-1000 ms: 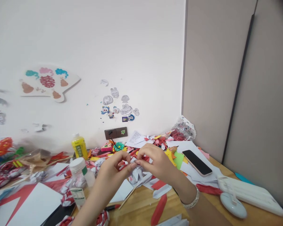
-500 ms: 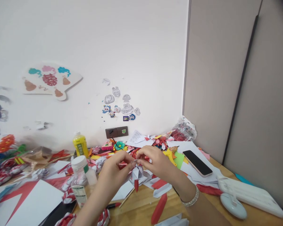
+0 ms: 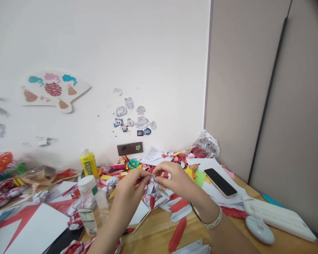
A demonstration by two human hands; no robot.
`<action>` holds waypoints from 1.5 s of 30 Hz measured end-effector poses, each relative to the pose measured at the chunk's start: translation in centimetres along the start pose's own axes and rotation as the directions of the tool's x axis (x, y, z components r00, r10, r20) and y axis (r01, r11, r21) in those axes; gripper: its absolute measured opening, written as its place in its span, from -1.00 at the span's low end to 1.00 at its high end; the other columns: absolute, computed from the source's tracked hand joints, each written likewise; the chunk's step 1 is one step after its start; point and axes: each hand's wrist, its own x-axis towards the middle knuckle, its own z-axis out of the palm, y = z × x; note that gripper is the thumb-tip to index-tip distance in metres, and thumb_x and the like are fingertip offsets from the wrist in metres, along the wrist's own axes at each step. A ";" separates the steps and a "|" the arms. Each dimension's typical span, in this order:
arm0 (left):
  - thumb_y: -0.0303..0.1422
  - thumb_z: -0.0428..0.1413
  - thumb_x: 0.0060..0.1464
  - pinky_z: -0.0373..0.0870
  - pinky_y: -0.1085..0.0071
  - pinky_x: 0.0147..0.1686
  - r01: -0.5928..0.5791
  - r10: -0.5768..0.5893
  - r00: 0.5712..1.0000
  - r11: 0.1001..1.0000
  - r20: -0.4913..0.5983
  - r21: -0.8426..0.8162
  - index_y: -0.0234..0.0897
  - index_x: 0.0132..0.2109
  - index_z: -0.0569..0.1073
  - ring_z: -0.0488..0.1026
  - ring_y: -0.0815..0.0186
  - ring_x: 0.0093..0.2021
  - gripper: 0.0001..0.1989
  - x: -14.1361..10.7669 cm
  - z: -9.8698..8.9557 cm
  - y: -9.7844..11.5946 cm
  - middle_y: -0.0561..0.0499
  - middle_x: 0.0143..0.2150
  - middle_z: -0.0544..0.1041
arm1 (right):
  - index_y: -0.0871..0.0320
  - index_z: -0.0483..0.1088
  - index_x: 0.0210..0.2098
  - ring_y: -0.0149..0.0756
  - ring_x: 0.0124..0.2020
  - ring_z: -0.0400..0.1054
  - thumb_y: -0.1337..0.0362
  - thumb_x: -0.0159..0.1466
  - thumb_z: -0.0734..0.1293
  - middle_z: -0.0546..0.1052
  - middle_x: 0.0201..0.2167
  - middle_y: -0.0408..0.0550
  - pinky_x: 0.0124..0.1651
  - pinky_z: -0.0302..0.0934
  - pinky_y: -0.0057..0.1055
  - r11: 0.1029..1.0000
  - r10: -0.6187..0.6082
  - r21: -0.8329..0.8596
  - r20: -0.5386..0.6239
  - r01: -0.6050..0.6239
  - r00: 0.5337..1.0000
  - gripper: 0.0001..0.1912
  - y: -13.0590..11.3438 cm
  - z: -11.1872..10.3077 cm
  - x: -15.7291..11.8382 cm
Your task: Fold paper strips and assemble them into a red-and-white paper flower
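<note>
Near the middle of the table, my left hand (image 3: 129, 192) pinches the upper left edge of a folded white paper piece (image 3: 153, 187) between thumb and fingers. My right hand (image 3: 172, 178), with a bracelet at the wrist, pinches the same piece from the right, close to the left fingertips. A red pointed paper strip (image 3: 152, 203) hangs below the white folds. Behind and beneath the hands lie many red and white paper scraps. Nearer the front edge rest a red folded strip (image 3: 177, 234) and some white folded strips (image 3: 192, 247).
A clear jar (image 3: 88, 190) and a yellow bottle (image 3: 88, 163) stand left of my hands. To the right lie a phone (image 3: 220, 182), a long white object (image 3: 278, 217) and a pale rounded object (image 3: 259, 230). White sheets (image 3: 37, 229) cover the left side.
The view has shifted slightly to the right. My fingertips have parted a little, so more of the white paper's top shows between them.
</note>
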 end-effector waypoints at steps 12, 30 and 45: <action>-0.31 0.12 -0.10 0.31 0.48 -0.52 0.261 -0.181 0.943 0.922 0.280 -0.285 -0.29 -0.42 0.41 0.38 0.38 -0.51 -0.87 0.8 -0.2 -1.5 0.07 -0.52 0.45 | 0.17 0.41 -0.48 -0.46 -0.51 0.28 0.48 0.00 0.30 0.43 -0.53 -0.19 -0.48 0.17 -0.57 0.945 0.254 0.207 0.020 -0.252 0.967 -0.89 0.6 0.7 0.1; -0.35 0.05 -0.09 0.25 0.49 -0.53 0.120 -0.112 0.968 0.993 0.226 -0.019 -0.26 -0.50 0.44 0.37 0.36 -0.52 -0.87 0.5 -0.7 0.1 0.06 -0.56 0.48 | 0.17 0.41 -0.49 -0.43 -0.47 0.32 0.48 0.02 0.30 0.45 -0.53 -0.18 -0.46 0.16 -0.54 0.978 0.159 0.126 0.066 -0.166 0.985 -0.89 1.2 0.3 -0.1; -0.45 0.04 -0.12 0.30 0.46 -0.47 0.070 -0.077 0.980 0.997 0.181 0.043 -0.25 -0.51 0.45 0.41 0.33 -0.48 -0.89 0.3 -0.7 0.3 0.06 -0.53 0.50 | 0.16 0.38 -0.54 -0.42 -0.41 0.32 0.55 0.02 0.25 0.45 -0.49 -0.17 -0.36 0.15 -0.54 0.999 0.012 -0.032 -0.009 -0.012 1.000 -0.82 0.7 0.8 -0.2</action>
